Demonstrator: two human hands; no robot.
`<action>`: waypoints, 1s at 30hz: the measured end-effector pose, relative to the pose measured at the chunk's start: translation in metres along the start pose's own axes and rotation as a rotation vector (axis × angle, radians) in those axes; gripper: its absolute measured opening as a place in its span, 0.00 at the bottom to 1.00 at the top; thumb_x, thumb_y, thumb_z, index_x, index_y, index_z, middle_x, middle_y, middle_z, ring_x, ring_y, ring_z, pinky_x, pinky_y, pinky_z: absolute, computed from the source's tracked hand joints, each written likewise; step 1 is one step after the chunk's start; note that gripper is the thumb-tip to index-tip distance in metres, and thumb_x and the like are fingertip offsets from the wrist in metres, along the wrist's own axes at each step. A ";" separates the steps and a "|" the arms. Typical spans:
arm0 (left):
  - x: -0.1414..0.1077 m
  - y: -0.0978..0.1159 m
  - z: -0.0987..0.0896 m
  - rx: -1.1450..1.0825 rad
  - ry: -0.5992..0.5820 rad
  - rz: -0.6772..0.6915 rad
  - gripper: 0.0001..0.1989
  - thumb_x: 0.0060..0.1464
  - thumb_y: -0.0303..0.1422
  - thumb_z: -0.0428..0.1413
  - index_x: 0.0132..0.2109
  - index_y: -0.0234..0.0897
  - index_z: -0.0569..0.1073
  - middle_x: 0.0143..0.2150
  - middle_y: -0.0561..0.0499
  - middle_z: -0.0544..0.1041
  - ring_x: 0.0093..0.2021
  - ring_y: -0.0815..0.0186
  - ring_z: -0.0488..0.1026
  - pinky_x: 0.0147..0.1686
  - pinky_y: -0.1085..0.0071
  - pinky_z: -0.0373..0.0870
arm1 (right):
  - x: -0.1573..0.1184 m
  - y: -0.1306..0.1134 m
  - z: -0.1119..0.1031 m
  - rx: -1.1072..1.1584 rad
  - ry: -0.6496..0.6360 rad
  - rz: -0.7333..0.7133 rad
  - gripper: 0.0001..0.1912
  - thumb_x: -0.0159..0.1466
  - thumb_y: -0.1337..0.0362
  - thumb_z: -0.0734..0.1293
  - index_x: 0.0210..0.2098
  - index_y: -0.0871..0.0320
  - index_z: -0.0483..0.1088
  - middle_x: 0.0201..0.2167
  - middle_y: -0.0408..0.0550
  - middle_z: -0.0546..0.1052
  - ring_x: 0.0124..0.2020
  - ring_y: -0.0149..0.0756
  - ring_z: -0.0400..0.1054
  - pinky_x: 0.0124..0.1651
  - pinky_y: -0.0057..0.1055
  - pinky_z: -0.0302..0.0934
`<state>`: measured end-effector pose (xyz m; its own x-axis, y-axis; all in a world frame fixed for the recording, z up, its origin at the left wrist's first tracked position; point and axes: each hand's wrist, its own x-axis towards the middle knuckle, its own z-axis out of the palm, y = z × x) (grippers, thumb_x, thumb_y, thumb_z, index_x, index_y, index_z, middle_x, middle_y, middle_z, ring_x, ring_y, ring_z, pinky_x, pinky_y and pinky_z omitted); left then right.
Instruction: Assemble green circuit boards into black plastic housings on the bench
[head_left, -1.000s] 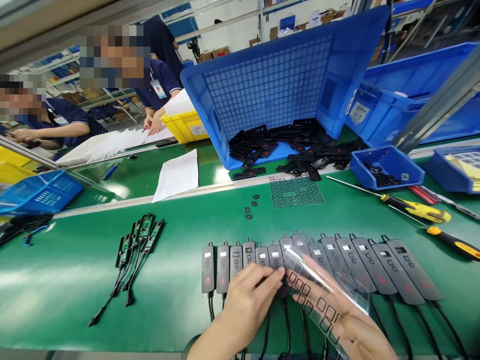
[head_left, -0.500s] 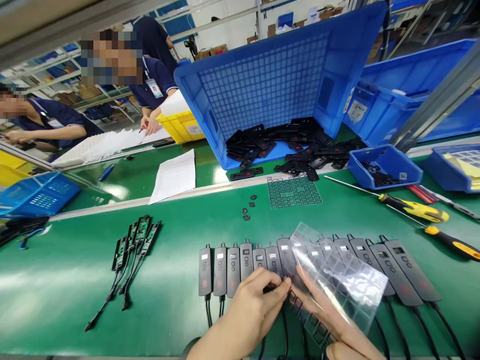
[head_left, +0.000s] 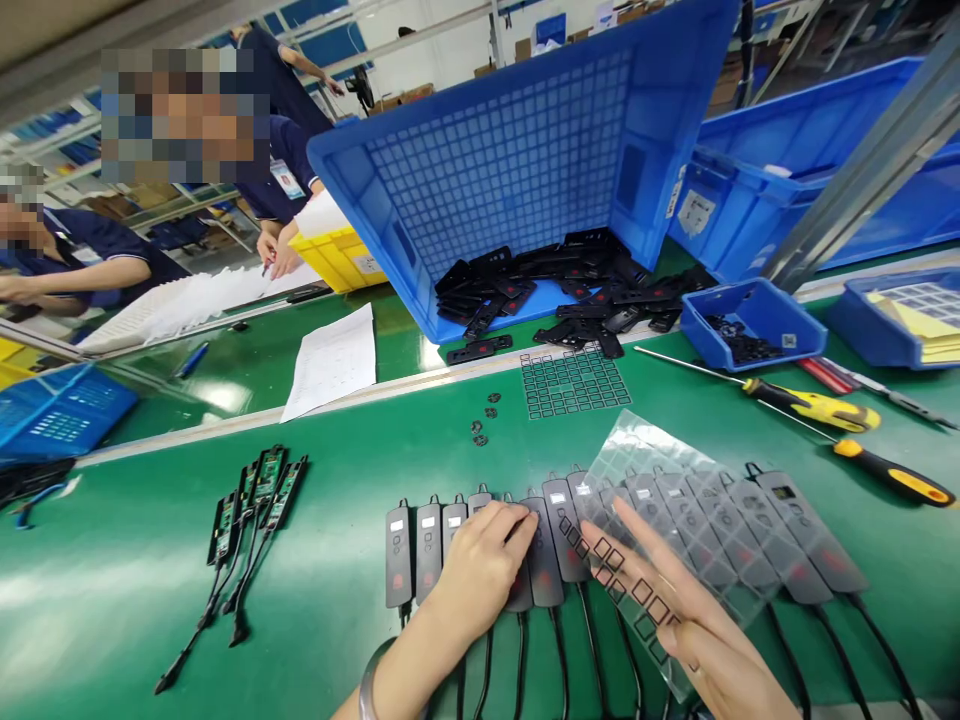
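A row of several grey handheld devices (head_left: 399,560) with black cables lies across the green bench. My left hand (head_left: 480,560) reaches over the middle of the row, its fingers pressed together at the top of a device; anything between the fingertips is too small to name. To its right, my right hand (head_left: 682,600) holds a clear plastic sheet (head_left: 712,530) with black square outlines along its lower left part. The sheet covers several devices, which show through it. Another gridded sheet (head_left: 576,384) lies flat behind the row.
A tilted blue crate (head_left: 525,160) holds black parts. Right of it are a small blue bin (head_left: 750,325) and two yellow-black screwdrivers (head_left: 892,470). Circuit boards with cables (head_left: 262,490) lie left. A paper (head_left: 330,360) lies behind them. People in dark shirts work across the bench.
My left hand has moved up and left, away from the sheet's edge, onto a device. My right hand and the sheet have tilted, showing more black squares. The view has shifted slightly.
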<state>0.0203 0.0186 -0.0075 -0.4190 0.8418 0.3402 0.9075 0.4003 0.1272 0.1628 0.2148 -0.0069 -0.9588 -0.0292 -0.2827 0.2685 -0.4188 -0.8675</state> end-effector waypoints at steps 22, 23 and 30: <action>0.013 0.050 -0.013 -0.374 0.062 -0.031 0.13 0.60 0.24 0.52 0.52 0.36 0.71 0.35 0.48 0.74 0.33 0.67 0.68 0.30 0.72 0.70 | -0.013 0.005 0.005 0.159 -0.036 0.056 0.43 0.57 0.68 0.60 0.69 0.48 0.41 0.64 0.39 0.60 0.67 0.41 0.46 0.69 0.42 0.40; 0.013 0.050 -0.013 -0.400 0.055 -0.034 0.14 0.60 0.24 0.52 0.53 0.36 0.71 0.36 0.48 0.74 0.33 0.67 0.68 0.31 0.72 0.70 | -0.014 0.004 0.005 0.122 -0.054 0.052 0.43 0.57 0.68 0.60 0.69 0.48 0.40 0.66 0.38 0.56 0.67 0.41 0.44 0.69 0.42 0.40; 0.016 0.047 -0.012 -0.522 0.029 -0.082 0.14 0.59 0.24 0.52 0.50 0.38 0.73 0.37 0.48 0.74 0.34 0.68 0.70 0.33 0.72 0.70 | -0.015 0.005 0.000 -0.026 -0.091 0.055 0.43 0.55 0.71 0.57 0.68 0.44 0.42 0.68 0.29 0.49 0.69 0.38 0.36 0.69 0.40 0.37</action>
<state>0.0565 0.0464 0.0151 -0.4947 0.8023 0.3341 0.7686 0.2244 0.5991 0.1789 0.2135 -0.0071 -0.9467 -0.1340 -0.2928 0.3220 -0.3906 -0.8624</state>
